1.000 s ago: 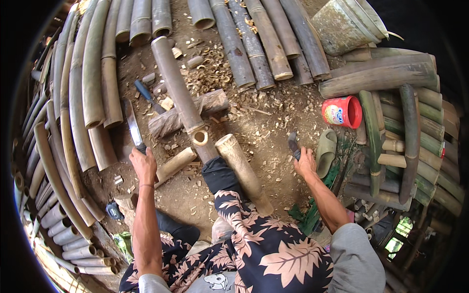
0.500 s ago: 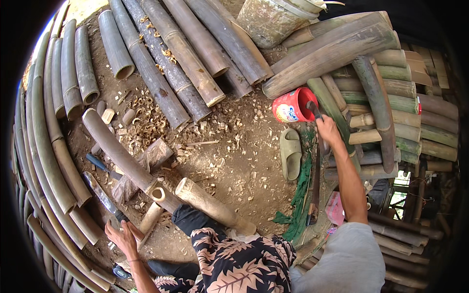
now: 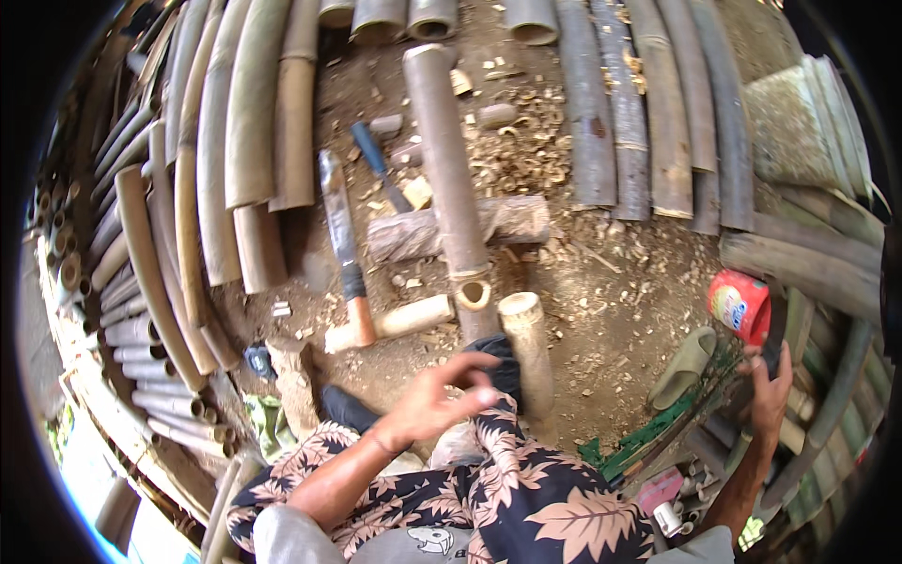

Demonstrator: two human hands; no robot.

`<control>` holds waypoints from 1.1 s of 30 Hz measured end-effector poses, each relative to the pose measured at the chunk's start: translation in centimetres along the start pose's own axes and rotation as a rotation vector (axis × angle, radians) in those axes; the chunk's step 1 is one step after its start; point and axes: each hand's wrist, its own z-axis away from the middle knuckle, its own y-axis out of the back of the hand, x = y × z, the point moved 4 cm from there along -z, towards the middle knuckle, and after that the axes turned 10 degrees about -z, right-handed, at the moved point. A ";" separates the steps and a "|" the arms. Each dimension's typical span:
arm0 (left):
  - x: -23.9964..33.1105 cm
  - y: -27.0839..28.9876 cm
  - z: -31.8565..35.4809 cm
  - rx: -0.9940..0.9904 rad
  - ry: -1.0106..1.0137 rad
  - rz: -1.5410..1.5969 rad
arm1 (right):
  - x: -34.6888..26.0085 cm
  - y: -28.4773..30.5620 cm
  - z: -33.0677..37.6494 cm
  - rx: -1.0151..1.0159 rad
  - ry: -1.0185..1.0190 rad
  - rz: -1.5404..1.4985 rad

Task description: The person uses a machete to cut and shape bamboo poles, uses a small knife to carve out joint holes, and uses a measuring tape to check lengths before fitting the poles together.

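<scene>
Dirt floor, littered with pale chips, is spreading around a bamboo pole, with rows of cut bamboo lying to its left. On that side of the pole, a long knife is now resting, its handle crossing a short bamboo piece; a second ago it was sitting in the left hand. That hand is now hovering near the pole's lower end, its grip standing apart and empty, so it is free of any tool. Far right of the pole, the right hand is lingering just beside a red tub; something dark is showing among its fingers, but I cannot tell whether its grip is clamping it. The pole itself is lying across a rough log, looking smooth and grey-brown, its pale-rimmed oval opening facing upward just below a node.
</scene>
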 end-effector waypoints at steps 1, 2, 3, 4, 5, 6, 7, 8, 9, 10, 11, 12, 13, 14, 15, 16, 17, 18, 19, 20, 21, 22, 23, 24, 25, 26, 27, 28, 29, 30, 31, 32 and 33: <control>0.3 -2.4 -0.2 -0.206 0.058 0.167 | -2.3 -4.6 0.1 -0.132 -0.072 -0.081; -0.4 -4.9 -0.8 -0.307 0.031 0.286 | -4.5 -8.6 0.2 -0.250 -0.146 -0.150; -0.5 -6.8 -1.7 -0.317 -0.020 0.367 | -5.4 -12.1 -0.2 -0.494 -0.149 -0.050; -1.1 -8.4 -2.7 -0.260 -0.120 0.423 | -6.0 -15.6 -0.6 -0.737 -0.149 0.049; -0.9 -8.9 -3.6 -0.242 -0.148 0.561 | -7.8 -19.2 -0.8 -0.871 0.139 0.239; -0.7 -9.5 -4.5 -0.218 -0.177 0.689 | -9.2 -22.3 -0.7 -0.993 0.440 0.414; -1.3 -10.4 -5.8 -0.184 -0.169 0.893 | -9.8 -24.9 -0.8 -1.116 0.524 0.530; -2.6 -11.4 -6.9 -0.152 -0.155 1.096 | -10.3 -26.9 -0.5 -1.236 0.603 0.645; -3.5 -11.9 -7.8 -0.110 -0.143 1.296 | -10.4 -28.5 -0.7 -1.273 0.679 0.709; -2.8 -11.3 -8.9 -0.159 -0.085 1.537 | -10.2 -29.9 -0.8 -1.303 0.751 0.773; -2.5 -10.8 -10.0 -0.018 0.047 1.565 | -9.9 -30.8 -0.9 -1.330 0.822 0.838; -1.0 -9.8 -10.5 0.131 0.177 1.587 | -9.7 -31.7 -1.1 -1.323 0.876 0.897; 0.1 -9.1 -10.9 0.175 0.233 1.629 | -9.5 -32.3 -1.2 -1.314 0.925 0.957; 0.9 -8.5 -11.1 0.217 0.289 1.675 | -9.4 -32.9 -1.3 -1.308 0.975 1.022; 0.9 -8.3 -11.1 0.256 0.355 1.716 | -9.3 -33.3 -1.5 -1.401 0.912 0.987; 0.1 -8.3 -10.8 0.209 0.253 1.685 | -9.4 -33.4 -2.0 -1.488 0.844 0.950; -1.8 -8.5 -10.2 0.160 0.154 1.651 | -9.4 -33.4 -2.1 -1.571 0.772 0.911; -2.7 -8.4 -9.6 0.123 0.053 1.617 | -9.1 -33.4 -2.2 -1.527 0.664 0.785; -2.4 -7.4 -9.2 0.265 0.155 1.445 | -8.6 -33.3 -1.9 -1.472 0.561 0.670; -3.1 -6.8 -8.4 0.371 0.287 1.215 | -7.8 -33.1 -1.5 -1.409 0.457 0.557; -2.9 -5.7 -7.7 0.340 0.380 1.053 | -6.2 -32.9 -0.4 -1.400 0.300 0.535; -2.6 -4.2 -7.3 0.309 0.470 0.884 | -5.0 -32.6 1.3 -1.237 0.208 0.492; -2.6 -2.6 -6.9 0.264 0.511 0.606 | -3.6 -32.6 3.4 -1.115 0.093 0.361; -2.7 -0.9 -6.7 0.213 0.549 0.318 | -2.8 -33.2 5.6 -0.995 -0.114 0.272; -2.6 0.8 -6.6 0.199 0.580 0.140 | -2.4 -34.5 7.7 -0.836 -0.168 0.128; -3.2 2.0 -7.0 0.120 0.508 -0.019 | -2.1 -35.6 9.4 -0.717 -0.222 0.065; -2.4 3.3 -7.3 0.056 0.519 -0.071 | -2.1 -36.3 10.1 -0.689 -0.238 0.003; -1.5 3.9 -7.3 -0.009 0.527 -0.115 | -2.4 -36.6 10.3 -0.662 -0.254 -0.051; -2.3 3.1 -6.9 0.015 0.534 -0.020 | -3.0 -36.2 10.1 -0.670 -0.271 -0.128; -3.3 2.1 -6.9 0.052 0.526 0.074 | -3.3 -35.4 9.6 -0.668 -0.156 -0.016; -3.2 1.3 -7.3 0.094 0.509 0.175 | -3.6 -34.3 8.7 -0.723 -0.164 0.083; -2.5 0.3 -7.4 0.088 0.461 0.171 | -3.8 -33.2 8.0 -0.777 -0.170 0.184; -1.9 -0.4 -8.3 0.187 0.303 0.025 | -3.4 -32.3 7.0 -0.804 -0.159 0.270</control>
